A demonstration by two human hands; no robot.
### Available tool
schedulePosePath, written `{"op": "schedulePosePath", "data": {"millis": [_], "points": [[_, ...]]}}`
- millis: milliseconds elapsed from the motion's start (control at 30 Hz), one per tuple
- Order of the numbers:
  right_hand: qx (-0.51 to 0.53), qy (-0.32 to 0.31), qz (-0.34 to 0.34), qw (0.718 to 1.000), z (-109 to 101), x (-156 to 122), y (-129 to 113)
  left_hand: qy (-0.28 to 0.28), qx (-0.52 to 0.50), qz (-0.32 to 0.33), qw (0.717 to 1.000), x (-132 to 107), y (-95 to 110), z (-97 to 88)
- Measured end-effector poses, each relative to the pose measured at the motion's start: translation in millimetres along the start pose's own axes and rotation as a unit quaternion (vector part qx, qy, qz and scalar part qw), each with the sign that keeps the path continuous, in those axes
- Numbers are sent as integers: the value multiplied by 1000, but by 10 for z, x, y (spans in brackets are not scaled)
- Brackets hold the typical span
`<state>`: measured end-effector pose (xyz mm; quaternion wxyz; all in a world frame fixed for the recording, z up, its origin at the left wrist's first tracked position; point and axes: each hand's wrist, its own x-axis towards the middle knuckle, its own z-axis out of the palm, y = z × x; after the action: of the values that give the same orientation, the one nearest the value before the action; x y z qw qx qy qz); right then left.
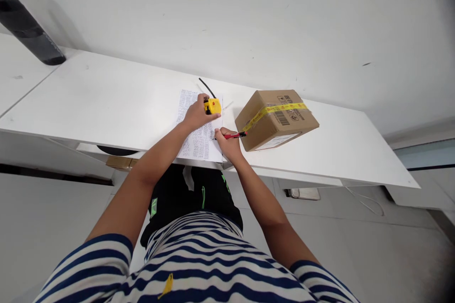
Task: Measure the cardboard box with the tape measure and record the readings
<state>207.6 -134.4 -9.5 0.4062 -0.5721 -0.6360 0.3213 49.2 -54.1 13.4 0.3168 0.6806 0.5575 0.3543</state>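
Observation:
A sheet of paper (pixel 194 146) covered in rows of handwriting lies at the front edge of the white table. Over its upper part, my left hand (pixel 199 112) is closed around a yellow tape measure (pixel 213 105); a black strap runs from the tape measure toward the wall. My right hand (pixel 229 144) grips a red pen (pixel 232 136) by the paper's right edge, its tip hidden by my fingers. Right beside that hand stands a brown cardboard box (pixel 256 110) with yellow tape across it, a barcode and a white label.
The long white table (pixel 117 99) runs along a white wall (pixel 227 19). A dark roll (pixel 31 28) leans at the far left. Below the table edge sit a small cardboard box (pixel 119 163) and a black round object (pixel 115 150). A white cable (pixel 366 204) hangs lower right.

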Motion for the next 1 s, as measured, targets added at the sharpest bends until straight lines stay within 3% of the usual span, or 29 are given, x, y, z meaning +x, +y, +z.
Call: {"op": "schedulePosePath", "data": {"millis": [367,767,867,1000], "points": [[8,-14,8,1000,-3,-5,7,18,-8,-22,1000,7,-10,33],[21,56,-15,998,-44,-19,14,19,-17,-28,999,7,5,28],[-10,61,-76,995,-34,24,98,29,-40,-28,998,20,-19,34],[-91,42,-32,994,27,110,192,56,-121,-24,991,58,-82,59]]}}
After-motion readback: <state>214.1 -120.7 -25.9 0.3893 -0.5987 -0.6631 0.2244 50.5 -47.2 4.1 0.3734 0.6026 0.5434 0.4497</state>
